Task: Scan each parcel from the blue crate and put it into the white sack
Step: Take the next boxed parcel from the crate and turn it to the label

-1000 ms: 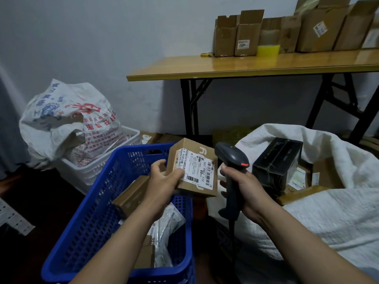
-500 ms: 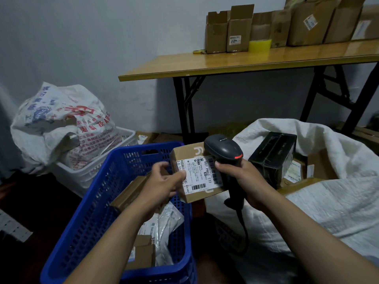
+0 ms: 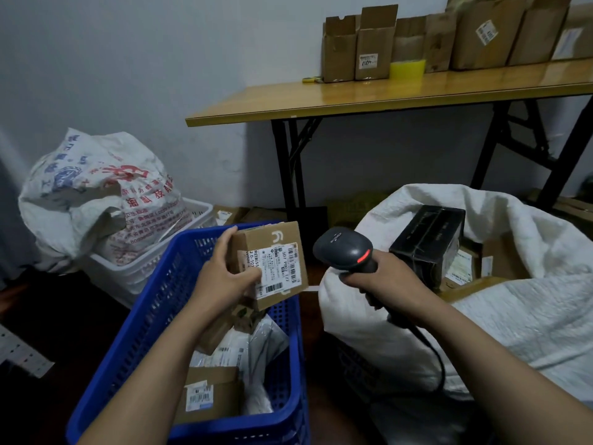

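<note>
A person's left hand [image 3: 224, 277] grips a small cardboard parcel [image 3: 279, 261] by its left end. The fingers curl over the top edge and the thumb presses on the white shipping label. The parcel is held above the far end of the blue crate [image 3: 154, 316].

At three o'clock from the parcel, near but apart, the right hand [image 3: 391, 281] wraps round the handle of a black barcode scanner [image 3: 345, 252]. The scanner's head is angled toward the parcel and a red light shows on its side. Its cable drops toward six o'clock across the front of the white sack [image 3: 513, 316].

The sack lies open at three o'clock with a black wrapped box [image 3: 430, 239] and labelled cartons inside.

In the crate, the left forearm partly covers a brown labelled box [image 3: 211, 393] and grey plastic mailers [image 3: 256, 345].

At ten o'clock a printed white bag [image 3: 96, 194] slumps in a white basket [image 3: 138, 271] just beside the crate.

At one o'clock a wooden table [image 3: 353, 94] carries a row of open cardboard boxes [image 3: 375, 43] and a yellow tape roll [image 3: 407, 69]. Its black legs stand behind crate and sack.
</note>
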